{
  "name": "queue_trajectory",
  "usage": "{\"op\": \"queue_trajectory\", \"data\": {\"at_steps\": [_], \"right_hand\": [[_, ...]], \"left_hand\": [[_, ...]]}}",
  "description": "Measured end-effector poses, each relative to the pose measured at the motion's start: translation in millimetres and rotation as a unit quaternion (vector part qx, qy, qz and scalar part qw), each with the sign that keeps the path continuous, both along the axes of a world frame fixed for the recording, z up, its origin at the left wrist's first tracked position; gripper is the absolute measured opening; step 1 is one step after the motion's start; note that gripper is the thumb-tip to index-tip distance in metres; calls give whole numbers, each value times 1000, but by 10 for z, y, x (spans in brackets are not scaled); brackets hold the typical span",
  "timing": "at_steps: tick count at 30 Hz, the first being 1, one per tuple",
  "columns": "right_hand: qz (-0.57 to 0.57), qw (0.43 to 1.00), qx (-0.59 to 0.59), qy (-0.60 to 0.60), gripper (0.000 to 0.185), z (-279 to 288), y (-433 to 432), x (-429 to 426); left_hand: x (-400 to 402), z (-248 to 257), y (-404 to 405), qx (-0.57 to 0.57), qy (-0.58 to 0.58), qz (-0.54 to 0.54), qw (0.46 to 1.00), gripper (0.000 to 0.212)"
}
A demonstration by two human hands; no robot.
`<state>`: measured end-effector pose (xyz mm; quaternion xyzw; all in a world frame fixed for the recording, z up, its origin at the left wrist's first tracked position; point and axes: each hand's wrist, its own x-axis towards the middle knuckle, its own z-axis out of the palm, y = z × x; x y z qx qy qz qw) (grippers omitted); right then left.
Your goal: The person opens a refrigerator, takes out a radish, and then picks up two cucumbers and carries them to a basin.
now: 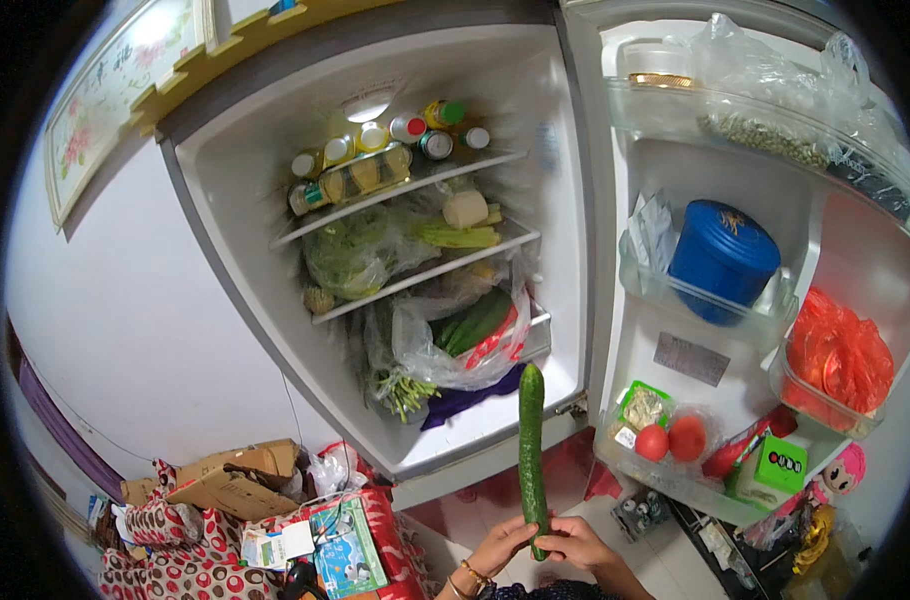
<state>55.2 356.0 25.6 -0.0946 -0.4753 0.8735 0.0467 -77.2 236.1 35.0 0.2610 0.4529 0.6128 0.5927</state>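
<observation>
A long green cucumber (531,442) stands nearly upright in front of the open refrigerator. Both hands grip its lower end: my left hand (509,541) from the left side, my right hand (573,541) from the right, thumbs resting on the skin. Past the cucumber's tip, a clear plastic bag (417,341) with more dark green cucumbers (476,322) lies at the bottom of the fridge. A bundle of green stalks (406,396) sits beside it, over a purple cloth (470,397).
Above are glass shelves with bagged leafy greens (357,251) and several bottles (372,139). The open door (732,172) at right carries a blue canister (725,251), two tomatoes (669,441) and a red bag (837,352). Cardboard (237,480) and a patterned sofa cover (192,562) are lower left.
</observation>
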Motion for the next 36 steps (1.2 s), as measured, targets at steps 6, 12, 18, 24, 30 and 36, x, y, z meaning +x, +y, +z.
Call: {"op": "queue_trajectory", "data": {"at_steps": [6, 12, 18, 24, 30, 36], "right_hand": [[-38, 999, -20, -21, 15, -31, 221, 38], [-75, 995, 56, -38, 16, -58, 327, 15], [-126, 991, 28, -43, 14, 63, 280, -104], [-134, 988, 44, -62, 12, 126, 186, -195], [-122, 988, 33, -85, 13, 62, 172, -162], [-108, 990, 27, -86, 15, 19, 79, -171]], "left_hand": [[30, 66, 269, -50, 37, -1, 998, 38], [-126, -149, 457, -36, 41, -26, 998, 35], [-527, 117, 534, -20, 243, 27, 969, 29], [-1300, 547, 632, 49, 300, 211, 929, 13], [-1862, 1147, 1265, 76, 638, 289, 710, 14], [-2281, 1267, 1667, -80, 827, 211, 516, 24]]}}
